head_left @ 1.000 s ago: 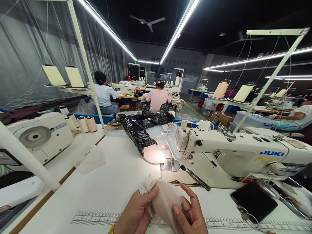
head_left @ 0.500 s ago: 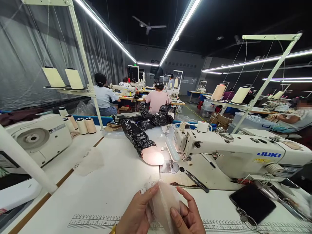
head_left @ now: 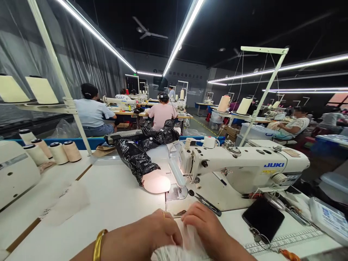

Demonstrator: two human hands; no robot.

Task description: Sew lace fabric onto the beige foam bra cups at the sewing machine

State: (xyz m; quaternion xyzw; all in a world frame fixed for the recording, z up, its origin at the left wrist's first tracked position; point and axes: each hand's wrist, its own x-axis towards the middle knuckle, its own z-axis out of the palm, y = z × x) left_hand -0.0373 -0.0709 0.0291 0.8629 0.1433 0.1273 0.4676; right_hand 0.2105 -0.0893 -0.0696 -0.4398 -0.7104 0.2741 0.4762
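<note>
My left hand (head_left: 153,232), with a gold bracelet at the wrist and a ring, has its fingers closed on a thin, sheer pale fabric (head_left: 187,237). Gathered on the other side of that fabric is my right hand (head_left: 208,230), its fingers curled down and pinching it. Both hands are close together at the table's front, backs upward, and hide part of the cloth. Just beyond them are the needle plate (head_left: 176,193) of the white sewing machine (head_left: 244,163) and black scissors (head_left: 208,204). Left of the plate lies a pale pink oval piece (head_left: 156,181) under the machine light.
Black plastic wrapping (head_left: 136,157) trails behind the oval piece. A flat black object (head_left: 263,219) with a key ring lies at right, near a clear plastic box (head_left: 330,219). Thread cones (head_left: 58,153) stand at left. A sheer scrap (head_left: 66,203) rests on the white table. Co-workers sit ahead.
My hands have turned over, backs upward, and drawn closer together with the fabric bunched between them. The head view has swung to the right.
</note>
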